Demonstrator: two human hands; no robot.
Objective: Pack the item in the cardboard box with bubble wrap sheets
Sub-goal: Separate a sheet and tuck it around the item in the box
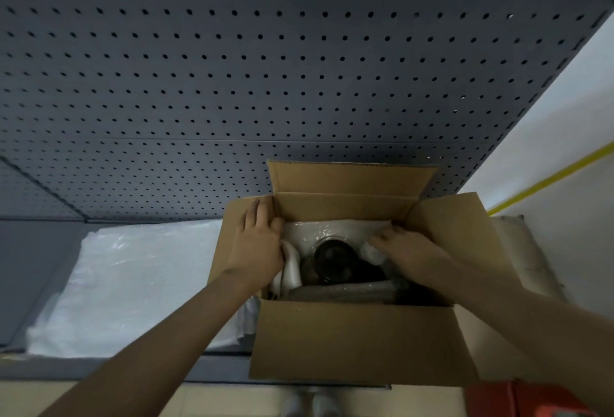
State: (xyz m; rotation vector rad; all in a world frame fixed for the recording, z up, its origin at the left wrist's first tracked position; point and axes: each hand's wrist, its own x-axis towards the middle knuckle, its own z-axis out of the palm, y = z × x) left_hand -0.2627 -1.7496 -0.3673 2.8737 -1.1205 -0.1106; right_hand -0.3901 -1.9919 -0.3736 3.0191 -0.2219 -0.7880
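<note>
- Cardboard box point(349, 340): open-topped, all four flaps standing out, set on the near edge of the dark bench point(30, 270), right of centre. Stiff enough, by the look of it, to be steadied by a wall or flap; likely to slide if pushed sideways.
- Item point(334, 258): dark, round, rimmed like a lens or a jar mouth, lying in the middle of the box, partly hidden; exact kind not discernible. Probably hard and fairly dense, possibly breakable; best taken by the rounded body, not the rim.
- Bubble wrap sheets in box point(327, 228): pale, crumpled, lining the far wall and both sides around the item. Light, soft, slippery film; likely to spring back unless tucked and pressed down at the edges.
- Darker wrapped roll point(349, 290): lying across the near side of the box, just beside the item; contents not discernible.
- Spare bubble wrap stack point(133, 283): flat on the bench, left of the box, touching its left side.
- Left hand point(257, 243): reaching in over the left flap, palm down, fingers straight and spread, thumb against a white fold of wrap at the left wall; pressing, not pinching.
- Right hand point(407, 250): reaching in from the right, palm down, fingers bent over wrap at the right wall, seemingly gathering it; firm pinch not confirmed.
- Forearms: both extended from near to far, converging on the box opening.
- Pegboard panel point(265, 67): grey, perforated, rising behind the bench.
</note>
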